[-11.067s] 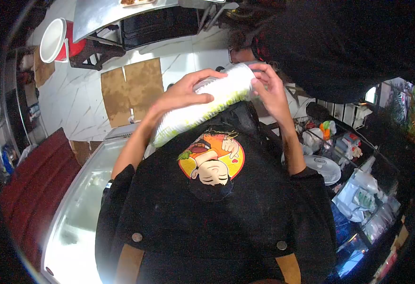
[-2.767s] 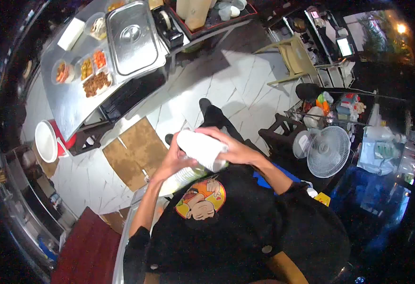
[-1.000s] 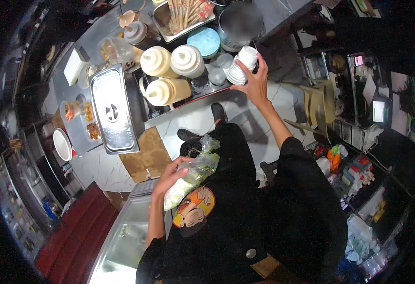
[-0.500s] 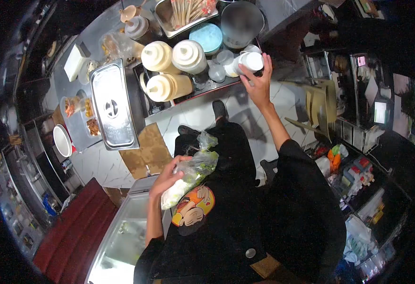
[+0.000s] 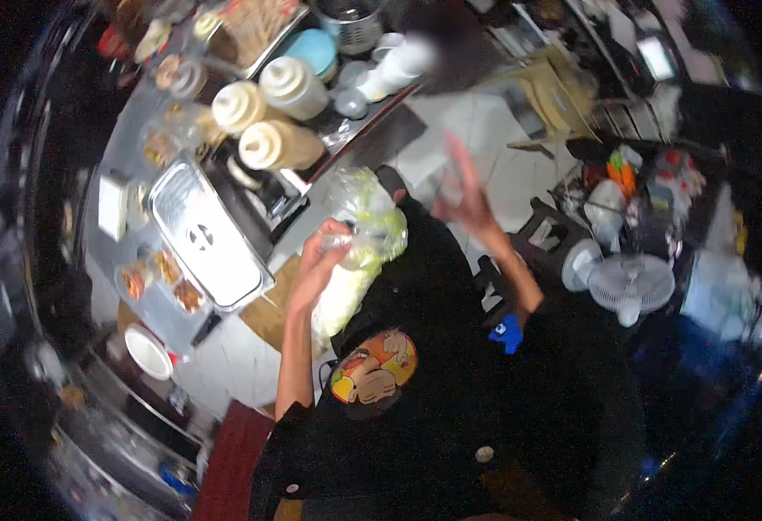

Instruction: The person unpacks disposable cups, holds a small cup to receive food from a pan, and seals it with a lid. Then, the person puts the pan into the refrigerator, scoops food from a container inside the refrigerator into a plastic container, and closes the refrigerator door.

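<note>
My left hand is closed on a clear plastic bag, gripping it near its middle. Pale green and white leafy vegetable shows through the plastic, though its exact kind is unclear. The bag hangs in front of my dark apron. To the right, my right hand is in the air, blurred by motion, its fingers stretched out and apart with nothing visible in them. Beyond it, a stack of white cups lies tilted at the counter's edge.
Squeeze bottles stand on the counter beside a steel lid, a blue-lidded tub and a tray of wrapped chopsticks. Small cups of food sit farther left. A fan and cardboard are on the right.
My right hand has let go of the white cups and drawn back toward my body. My left hand has raised the bag slightly toward the counter. The whole view has turned.
</note>
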`<state>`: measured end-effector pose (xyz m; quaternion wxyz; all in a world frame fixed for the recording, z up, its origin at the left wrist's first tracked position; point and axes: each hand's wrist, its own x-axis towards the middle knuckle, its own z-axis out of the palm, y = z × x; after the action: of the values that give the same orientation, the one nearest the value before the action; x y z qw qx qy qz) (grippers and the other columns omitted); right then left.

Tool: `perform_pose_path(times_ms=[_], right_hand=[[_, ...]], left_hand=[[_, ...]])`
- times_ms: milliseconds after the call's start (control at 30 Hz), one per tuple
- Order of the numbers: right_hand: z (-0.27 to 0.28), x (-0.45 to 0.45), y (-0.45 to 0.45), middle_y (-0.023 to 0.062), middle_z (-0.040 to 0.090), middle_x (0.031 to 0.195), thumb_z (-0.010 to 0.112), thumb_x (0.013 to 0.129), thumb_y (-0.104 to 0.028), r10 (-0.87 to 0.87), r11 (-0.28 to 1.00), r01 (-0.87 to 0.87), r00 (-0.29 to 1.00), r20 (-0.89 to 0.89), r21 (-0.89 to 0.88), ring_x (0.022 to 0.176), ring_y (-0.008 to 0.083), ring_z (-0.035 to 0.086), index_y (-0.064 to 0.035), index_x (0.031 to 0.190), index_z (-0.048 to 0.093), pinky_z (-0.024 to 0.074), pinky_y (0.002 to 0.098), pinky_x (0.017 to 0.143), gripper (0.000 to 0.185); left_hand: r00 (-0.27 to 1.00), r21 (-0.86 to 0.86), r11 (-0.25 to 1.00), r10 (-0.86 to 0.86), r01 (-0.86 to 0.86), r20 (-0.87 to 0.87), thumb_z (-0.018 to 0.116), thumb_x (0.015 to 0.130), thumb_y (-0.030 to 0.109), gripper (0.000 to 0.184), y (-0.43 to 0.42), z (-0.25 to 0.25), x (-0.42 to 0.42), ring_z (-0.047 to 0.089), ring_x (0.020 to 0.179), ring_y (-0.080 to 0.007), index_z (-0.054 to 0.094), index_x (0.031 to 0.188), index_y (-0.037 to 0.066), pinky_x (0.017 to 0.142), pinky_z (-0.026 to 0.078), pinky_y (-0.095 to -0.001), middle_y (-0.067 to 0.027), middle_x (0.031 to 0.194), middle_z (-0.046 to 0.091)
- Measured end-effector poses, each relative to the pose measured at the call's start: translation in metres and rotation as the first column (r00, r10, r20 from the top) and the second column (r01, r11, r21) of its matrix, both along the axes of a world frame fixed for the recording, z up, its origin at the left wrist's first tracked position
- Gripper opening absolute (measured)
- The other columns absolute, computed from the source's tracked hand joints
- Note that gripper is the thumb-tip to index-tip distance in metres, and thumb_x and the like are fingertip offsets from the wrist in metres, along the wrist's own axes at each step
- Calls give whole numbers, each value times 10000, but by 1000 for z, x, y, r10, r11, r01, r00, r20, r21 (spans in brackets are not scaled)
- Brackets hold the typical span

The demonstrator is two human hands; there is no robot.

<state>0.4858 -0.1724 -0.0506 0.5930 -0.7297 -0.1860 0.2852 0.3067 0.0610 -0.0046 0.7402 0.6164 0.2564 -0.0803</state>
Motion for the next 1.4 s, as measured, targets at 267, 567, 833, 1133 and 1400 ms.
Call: perform_pose_path(times_ms=[267,567,833,1133,1400], right_hand=[[60,-129,-23,171,438,1302,838,647,-190,-299,920,338,932,205,-198,1256,354,435,-38,1300,456,369,433,1040,771],[53,-54,-178,175,534,1228,814,632,-135,-505,853,522,829,240,-6,1201,319,500,7,1235,523,356,362,1048,684],[29,45,-336,116,350,1461,643,865,-88,-470,641,646,757,-454,414,1241,232,457,-172,1486,159,461,394,966,793],[-37,5,-505,198,415,1418,563,922,-216,-817,-112,986,-21,-576,122,1157,327,559,-276,1506,76,538,513,847,763],[-54,-68,-431,158,536,1242,630,868,-190,-688,-413,766,-617,-382,-492,1054,303,587,-202,1429,259,511,480,853,672]], left_hand=[[893,71,947,-320,314,316,451,854,-4,265,-110,-34,78,449,1148,-175,580,1085,-8,1025,330,-310,-60,1165,503],[455,412,573,-817,708,355,913,529,302,1086,-233,4,180,296,1387,-337,331,1413,57,1106,294,-406,-197,1484,302],[220,348,274,-957,897,186,876,599,180,638,-404,11,344,589,1064,-240,573,1134,10,944,446,-362,-130,1121,613],[939,-78,952,-275,296,207,717,861,161,289,-581,-92,545,574,836,-101,602,1082,15,717,472,-262,-28,958,626],[864,246,834,-441,494,-242,755,765,475,621,-820,-358,745,627,815,-188,610,1088,-36,672,528,-327,-118,1000,658]])
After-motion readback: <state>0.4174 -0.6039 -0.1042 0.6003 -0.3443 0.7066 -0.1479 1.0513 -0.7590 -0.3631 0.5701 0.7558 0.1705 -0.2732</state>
